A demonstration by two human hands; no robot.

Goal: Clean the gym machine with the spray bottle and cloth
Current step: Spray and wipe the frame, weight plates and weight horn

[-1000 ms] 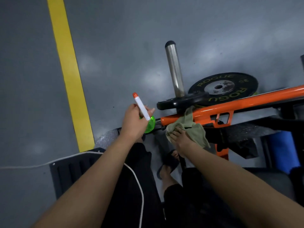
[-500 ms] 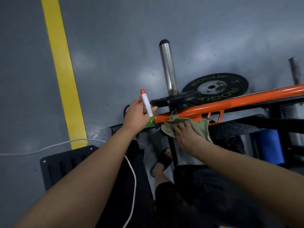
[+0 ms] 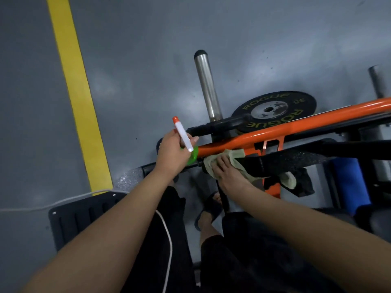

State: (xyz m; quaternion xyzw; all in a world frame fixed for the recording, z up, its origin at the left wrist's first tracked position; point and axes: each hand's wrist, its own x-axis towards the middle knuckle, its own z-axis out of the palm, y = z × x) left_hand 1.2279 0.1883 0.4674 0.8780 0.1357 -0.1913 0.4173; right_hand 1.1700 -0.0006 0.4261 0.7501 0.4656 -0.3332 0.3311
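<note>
Our right hand (image 3: 227, 173) presses the soft, limp cloth (image 3: 233, 158) flat against the orange bar (image 3: 296, 123), while our left hand (image 3: 172, 154) is wrapped around the seemingly light spray bottle (image 3: 183, 135).

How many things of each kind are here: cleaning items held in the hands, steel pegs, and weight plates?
Cleaning items: 2, green spray bottle with white nozzle, pale green cloth
Steel pegs: 2
Black weight plates: 1
Total: 5

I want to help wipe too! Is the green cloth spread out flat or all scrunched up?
Scrunched up. The pale green cloth is bunched under the right hand against the orange metal bar, one end dangling.
</note>
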